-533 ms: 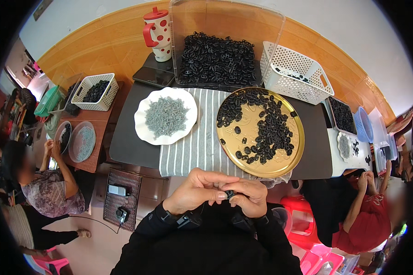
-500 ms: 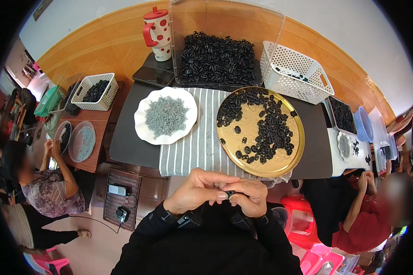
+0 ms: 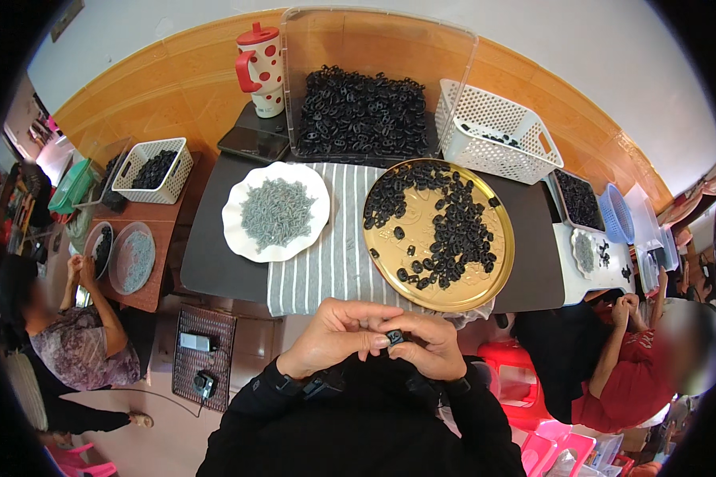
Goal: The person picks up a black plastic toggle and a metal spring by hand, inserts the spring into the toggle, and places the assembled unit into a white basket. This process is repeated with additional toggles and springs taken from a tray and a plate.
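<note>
- Clear plastic bin (image 3: pixel 358 48), far edge of the desk (image 3: pixel 533 238): heaped two-holed black ovals (image 3: pixel 362 115).
- White scalloped dish (image 3: pixel 233 230), toward the left edge: slim grey screw-like pieces (image 3: pixel 277 213).
- Round gold tray (image 3: pixel 422 211), near edge, right of centre: loose black parts (image 3: pixel 473 246), base partly bare.
- White perforated basket (image 3: pixel 485 157), far right corner: a few black parts.
- Small black block (image 3: pixel 394 337): squarish, pale detail on its face, too small to tell.
- Left hand (image 3: pixel 330 340), right hand (image 3: pixel 429 346): fingers (image 3: pixel 371 343) pinching the block between them, off the desk's near edge.
</note>
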Demonstrator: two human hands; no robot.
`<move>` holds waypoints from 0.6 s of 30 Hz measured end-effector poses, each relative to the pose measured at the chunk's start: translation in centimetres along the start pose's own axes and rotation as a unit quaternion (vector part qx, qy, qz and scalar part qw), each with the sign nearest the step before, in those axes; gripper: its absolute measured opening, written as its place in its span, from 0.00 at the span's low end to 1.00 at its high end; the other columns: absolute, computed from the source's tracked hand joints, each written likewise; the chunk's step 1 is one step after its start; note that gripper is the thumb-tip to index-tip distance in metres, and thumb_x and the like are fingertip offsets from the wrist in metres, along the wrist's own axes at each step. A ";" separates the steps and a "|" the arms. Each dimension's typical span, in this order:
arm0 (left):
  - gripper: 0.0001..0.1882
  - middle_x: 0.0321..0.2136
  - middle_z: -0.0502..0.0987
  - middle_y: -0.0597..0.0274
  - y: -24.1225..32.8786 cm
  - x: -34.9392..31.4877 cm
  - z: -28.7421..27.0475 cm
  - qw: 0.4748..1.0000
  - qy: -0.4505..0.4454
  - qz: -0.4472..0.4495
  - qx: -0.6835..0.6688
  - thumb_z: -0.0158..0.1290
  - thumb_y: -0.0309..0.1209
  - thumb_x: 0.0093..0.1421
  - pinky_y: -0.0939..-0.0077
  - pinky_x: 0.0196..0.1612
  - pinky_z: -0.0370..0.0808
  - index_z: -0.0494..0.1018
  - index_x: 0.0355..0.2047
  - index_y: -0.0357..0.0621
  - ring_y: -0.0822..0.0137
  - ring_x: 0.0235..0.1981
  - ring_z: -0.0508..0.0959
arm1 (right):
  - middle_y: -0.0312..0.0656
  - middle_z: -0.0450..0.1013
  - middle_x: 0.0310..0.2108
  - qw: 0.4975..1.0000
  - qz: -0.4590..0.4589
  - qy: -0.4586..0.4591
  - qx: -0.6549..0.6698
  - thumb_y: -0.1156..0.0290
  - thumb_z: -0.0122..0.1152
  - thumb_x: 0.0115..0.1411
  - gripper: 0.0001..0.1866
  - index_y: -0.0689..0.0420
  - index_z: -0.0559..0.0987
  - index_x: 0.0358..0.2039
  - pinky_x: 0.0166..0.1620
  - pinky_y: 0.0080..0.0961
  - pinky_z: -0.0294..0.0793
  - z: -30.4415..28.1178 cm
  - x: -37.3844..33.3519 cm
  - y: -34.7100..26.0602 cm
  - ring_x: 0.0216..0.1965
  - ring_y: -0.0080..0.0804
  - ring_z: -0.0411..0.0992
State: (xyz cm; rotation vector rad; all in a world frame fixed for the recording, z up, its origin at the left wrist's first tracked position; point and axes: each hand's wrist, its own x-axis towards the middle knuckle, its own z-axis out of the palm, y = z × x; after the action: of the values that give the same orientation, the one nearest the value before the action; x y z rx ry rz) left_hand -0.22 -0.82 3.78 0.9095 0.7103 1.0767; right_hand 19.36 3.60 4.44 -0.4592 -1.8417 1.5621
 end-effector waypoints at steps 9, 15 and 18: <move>0.14 0.25 0.77 0.67 0.0 -0.6 -1.4 0.994 0.073 0.011 0.086 0.56 0.26 0.59 0.90 0.22 0.68 0.76 0.46 0.38 0.81 0.22 0.73 | 0.34 0.73 0.24 0.971 0.121 0.140 -0.150 0.75 0.59 0.58 0.05 0.62 0.79 0.33 0.29 0.17 0.72 -9.0 5.2 -6.7 0.26 0.20 0.72; 0.14 0.25 0.78 0.67 0.4 -0.9 -2.0 0.992 0.086 0.014 0.091 0.56 0.27 0.60 0.90 0.22 0.68 0.76 0.45 0.38 0.82 0.22 0.73 | 0.43 0.78 0.31 0.946 0.142 0.280 -0.074 0.72 0.58 0.59 0.10 0.63 0.76 0.39 0.27 0.14 0.73 -17.1 9.7 -6.1 0.25 0.21 0.74; 0.13 0.25 0.77 0.67 -0.2 -1.2 -2.8 0.989 0.115 0.017 0.089 0.56 0.28 0.60 0.90 0.22 0.67 0.76 0.45 0.38 0.82 0.22 0.73 | 0.38 0.77 0.27 0.944 0.271 0.119 -0.150 0.70 0.61 0.55 0.10 0.62 0.79 0.36 0.25 0.15 0.70 -12.6 9.7 -3.3 0.23 0.22 0.74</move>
State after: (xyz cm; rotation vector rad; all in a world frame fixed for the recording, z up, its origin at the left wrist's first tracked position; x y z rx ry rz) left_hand -2.91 -1.28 2.38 0.9602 0.9975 1.1743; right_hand 21.50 18.34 10.88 -1.3286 -1.8564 1.4696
